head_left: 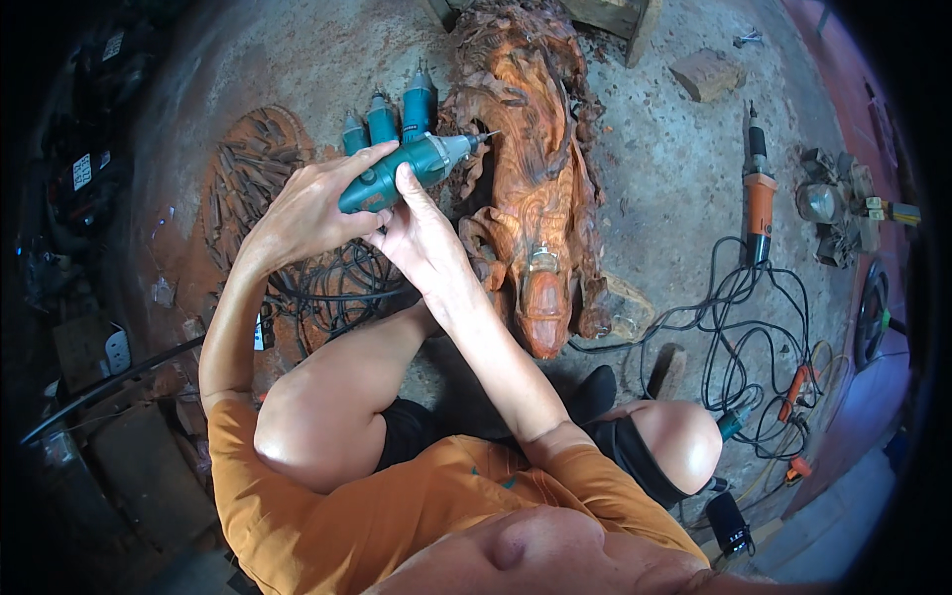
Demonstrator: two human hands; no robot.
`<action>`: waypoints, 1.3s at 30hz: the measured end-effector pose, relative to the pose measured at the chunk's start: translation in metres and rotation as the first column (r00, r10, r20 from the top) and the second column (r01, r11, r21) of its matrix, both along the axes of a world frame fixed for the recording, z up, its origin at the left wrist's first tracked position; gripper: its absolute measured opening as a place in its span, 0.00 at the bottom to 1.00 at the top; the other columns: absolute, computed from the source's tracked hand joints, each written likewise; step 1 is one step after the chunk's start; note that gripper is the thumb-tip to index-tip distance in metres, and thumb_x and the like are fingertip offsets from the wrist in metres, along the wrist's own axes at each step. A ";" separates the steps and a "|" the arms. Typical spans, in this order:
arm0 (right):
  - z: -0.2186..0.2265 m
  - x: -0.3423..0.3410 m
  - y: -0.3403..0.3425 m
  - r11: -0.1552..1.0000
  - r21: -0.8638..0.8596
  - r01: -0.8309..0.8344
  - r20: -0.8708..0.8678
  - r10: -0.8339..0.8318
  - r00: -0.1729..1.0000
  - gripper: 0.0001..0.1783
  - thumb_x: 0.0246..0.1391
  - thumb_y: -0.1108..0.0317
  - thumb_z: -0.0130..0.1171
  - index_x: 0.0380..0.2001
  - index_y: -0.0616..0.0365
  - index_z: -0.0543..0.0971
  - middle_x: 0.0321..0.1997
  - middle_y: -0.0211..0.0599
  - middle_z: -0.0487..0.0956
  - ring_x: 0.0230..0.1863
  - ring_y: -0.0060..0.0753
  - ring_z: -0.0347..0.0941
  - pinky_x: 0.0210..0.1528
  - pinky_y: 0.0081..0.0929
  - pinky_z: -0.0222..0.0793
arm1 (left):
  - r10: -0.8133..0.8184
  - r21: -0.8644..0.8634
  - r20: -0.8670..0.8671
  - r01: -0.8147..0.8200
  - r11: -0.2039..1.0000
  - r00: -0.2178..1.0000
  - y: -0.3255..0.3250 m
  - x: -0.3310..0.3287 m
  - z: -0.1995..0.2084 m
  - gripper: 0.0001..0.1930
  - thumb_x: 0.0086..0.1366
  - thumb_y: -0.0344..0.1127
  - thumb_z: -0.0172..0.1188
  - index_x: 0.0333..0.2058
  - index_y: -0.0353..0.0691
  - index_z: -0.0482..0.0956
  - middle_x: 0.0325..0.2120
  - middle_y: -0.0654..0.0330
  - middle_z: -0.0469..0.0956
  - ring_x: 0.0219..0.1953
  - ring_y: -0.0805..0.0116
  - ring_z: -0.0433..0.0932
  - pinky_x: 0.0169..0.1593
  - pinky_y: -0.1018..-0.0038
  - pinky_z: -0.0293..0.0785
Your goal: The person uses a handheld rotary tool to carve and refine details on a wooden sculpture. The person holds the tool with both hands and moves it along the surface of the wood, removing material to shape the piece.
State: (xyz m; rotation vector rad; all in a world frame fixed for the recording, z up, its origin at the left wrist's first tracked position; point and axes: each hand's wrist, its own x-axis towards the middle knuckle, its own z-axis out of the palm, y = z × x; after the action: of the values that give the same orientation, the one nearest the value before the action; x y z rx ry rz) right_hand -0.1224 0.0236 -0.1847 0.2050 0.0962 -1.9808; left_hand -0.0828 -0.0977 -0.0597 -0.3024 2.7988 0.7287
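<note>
– Beside the carved wood (540,193), gripping what?
– Teal die grinder (428,159), bit (487,136) pointing twd wood; can't tell if touching.
– L hand (319,203)?
– Clasped round the rear end.
– R hand (428,236)?
– Pinching midbody, thumb on top.
– Nearby?
– 3 more teal grinders (417,107) just beyond; orange grinder (761,203) on concrete floor (659,169), R of wood.
</note>
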 end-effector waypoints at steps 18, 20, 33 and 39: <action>-0.006 -0.013 -0.005 0.999 0.030 0.015 -0.005 -0.014 1.000 0.27 0.63 0.49 0.59 0.59 0.51 0.69 0.51 0.32 0.77 0.50 0.25 0.75 0.47 0.32 0.74 | 0.053 0.010 0.038 -0.053 0.999 0.998 -0.004 -0.009 -0.013 0.42 0.48 0.40 0.65 0.66 0.46 0.67 0.45 0.42 0.81 0.40 0.51 0.83 0.46 0.62 0.77; -0.008 -0.012 -0.006 1.000 0.021 0.012 -0.005 -0.012 1.000 0.27 0.63 0.49 0.59 0.58 0.51 0.70 0.50 0.32 0.77 0.48 0.25 0.76 0.47 0.32 0.74 | 0.060 0.014 0.043 -0.060 0.998 0.997 -0.005 -0.009 -0.015 0.42 0.48 0.40 0.65 0.66 0.46 0.67 0.44 0.42 0.81 0.39 0.52 0.83 0.46 0.61 0.77; -0.010 -0.015 -0.009 0.999 0.044 0.018 0.000 -0.018 1.000 0.31 0.61 0.48 0.62 0.60 0.52 0.69 0.50 0.32 0.78 0.47 0.25 0.75 0.47 0.33 0.74 | 0.050 0.018 0.018 -0.051 0.999 0.999 -0.007 -0.011 -0.021 0.43 0.48 0.41 0.66 0.66 0.43 0.67 0.39 0.41 0.82 0.37 0.53 0.83 0.45 0.61 0.77; -0.010 -0.016 -0.009 0.998 0.063 0.019 0.006 -0.020 1.000 0.32 0.60 0.47 0.63 0.61 0.51 0.69 0.51 0.32 0.77 0.49 0.26 0.74 0.48 0.35 0.73 | 0.070 0.028 0.031 -0.071 0.997 0.997 -0.006 -0.012 -0.021 0.43 0.47 0.40 0.66 0.66 0.43 0.67 0.40 0.40 0.82 0.36 0.53 0.83 0.44 0.61 0.78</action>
State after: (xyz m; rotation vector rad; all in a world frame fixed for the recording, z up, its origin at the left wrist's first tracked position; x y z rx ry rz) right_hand -0.1382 0.0145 -0.1945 0.2538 0.1527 -1.9978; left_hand -0.0946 -0.1035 -0.0803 -0.4051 2.7589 0.7739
